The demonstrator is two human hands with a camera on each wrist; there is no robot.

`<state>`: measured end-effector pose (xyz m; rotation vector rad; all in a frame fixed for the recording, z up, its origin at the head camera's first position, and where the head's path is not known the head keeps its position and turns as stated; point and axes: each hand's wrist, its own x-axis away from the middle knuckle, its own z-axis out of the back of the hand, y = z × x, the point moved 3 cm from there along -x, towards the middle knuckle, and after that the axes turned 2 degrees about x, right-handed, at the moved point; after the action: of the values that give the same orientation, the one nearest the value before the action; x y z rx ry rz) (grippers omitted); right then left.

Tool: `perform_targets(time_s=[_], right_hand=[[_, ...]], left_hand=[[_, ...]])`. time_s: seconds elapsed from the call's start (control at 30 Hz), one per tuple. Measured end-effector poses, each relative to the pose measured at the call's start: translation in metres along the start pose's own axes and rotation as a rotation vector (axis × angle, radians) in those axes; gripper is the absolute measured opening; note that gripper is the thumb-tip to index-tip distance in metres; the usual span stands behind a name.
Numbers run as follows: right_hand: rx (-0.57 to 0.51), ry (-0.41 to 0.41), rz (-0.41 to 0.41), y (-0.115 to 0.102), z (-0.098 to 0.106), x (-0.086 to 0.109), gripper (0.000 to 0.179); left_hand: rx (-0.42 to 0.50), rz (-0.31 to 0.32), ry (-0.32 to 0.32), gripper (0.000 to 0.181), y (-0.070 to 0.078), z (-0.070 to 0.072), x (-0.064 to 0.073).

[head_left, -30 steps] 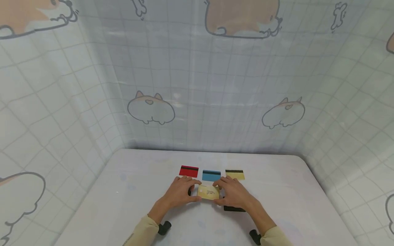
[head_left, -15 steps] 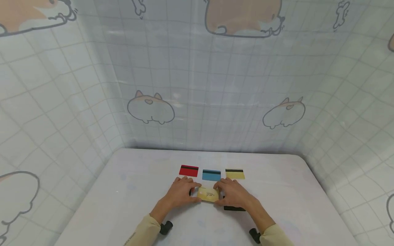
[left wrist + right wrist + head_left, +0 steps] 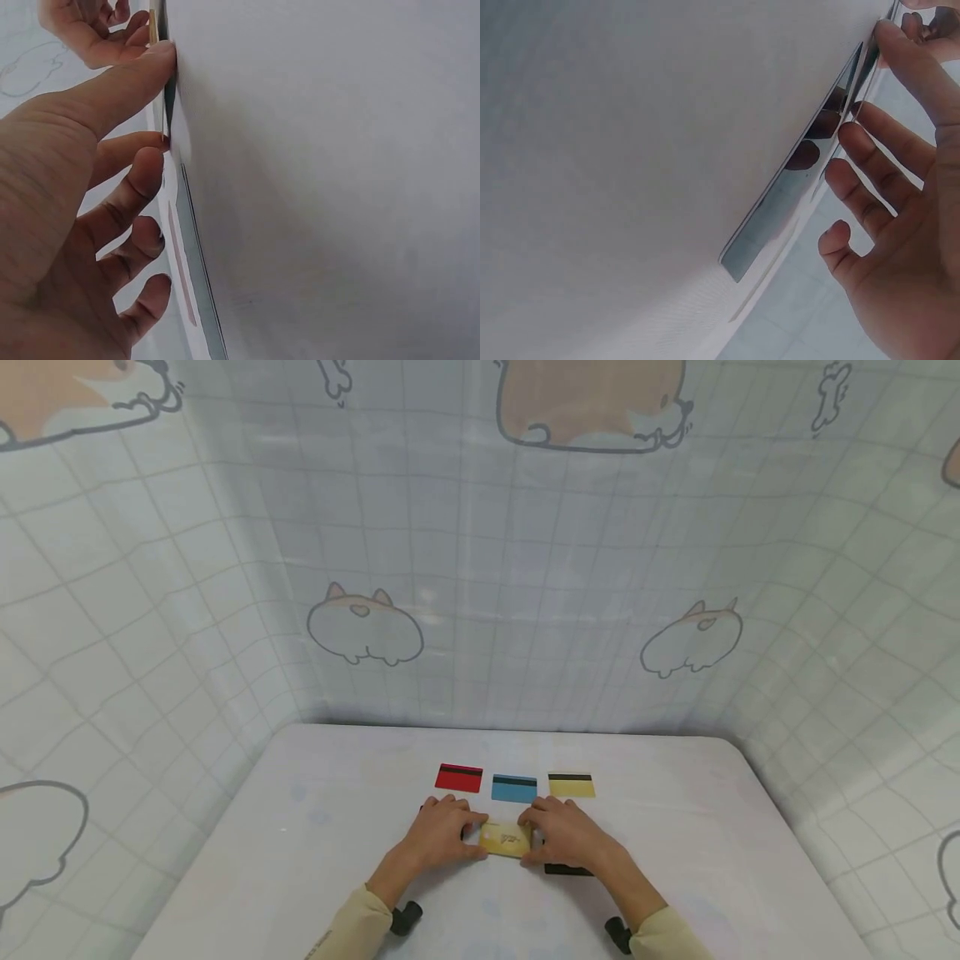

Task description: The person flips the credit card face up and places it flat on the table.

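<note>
A yellow bank card (image 3: 506,840), printed face up, is held between both hands in the head view. My left hand (image 3: 442,833) pinches its left end with thumb and index finger, and my right hand (image 3: 567,832) pinches the right end the same way. In the left wrist view the left thumb (image 3: 139,79) lies along the card's near edge, the other fingers loosely bent. The right wrist view has a dark, glossy card (image 3: 780,195) flat below the right fingers, mirroring them. Seen from the head, a black card (image 3: 567,869) is partly hidden by the right hand.
Beyond the hands, a red card (image 3: 459,778), a blue card (image 3: 514,788) and another yellow card (image 3: 572,785) lie in a row, dark stripes showing. All are on a white table (image 3: 345,777), with patterned curtains (image 3: 480,568) around its back and sides.
Both hands and the yellow card between them have come slightly nearer to the person. The card's tilt has shifted a little. The row of cards stays put.
</note>
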<state>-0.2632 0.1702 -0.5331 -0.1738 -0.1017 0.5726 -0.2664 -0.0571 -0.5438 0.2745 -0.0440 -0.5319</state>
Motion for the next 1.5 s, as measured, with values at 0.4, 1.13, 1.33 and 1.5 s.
perform_targets(time_s=[0.4, 1.13, 1.33, 1.5], right_hand=[[0.005, -0.017, -0.012, -0.003, -0.002, 0.001, 0.057], [-0.073, 0.022, -0.049, 0.0, 0.009, 0.016, 0.068], [-0.08, 0.021, -0.066, 0.001, 0.009, 0.02, 0.068], [-0.091, 0.014, -0.087, 0.002, 0.01, 0.023, 0.069]], left_hand=[[0.028, -0.01, -0.007, 0.058, 0.001, 0.004, 0.006], [0.056, 0.013, 0.071, 0.065, -0.008, 0.013, 0.017], [0.066, 0.01, 0.111, 0.064, -0.013, 0.018, 0.023], [0.074, 0.021, 0.138, 0.064, -0.019, 0.022, 0.027]])
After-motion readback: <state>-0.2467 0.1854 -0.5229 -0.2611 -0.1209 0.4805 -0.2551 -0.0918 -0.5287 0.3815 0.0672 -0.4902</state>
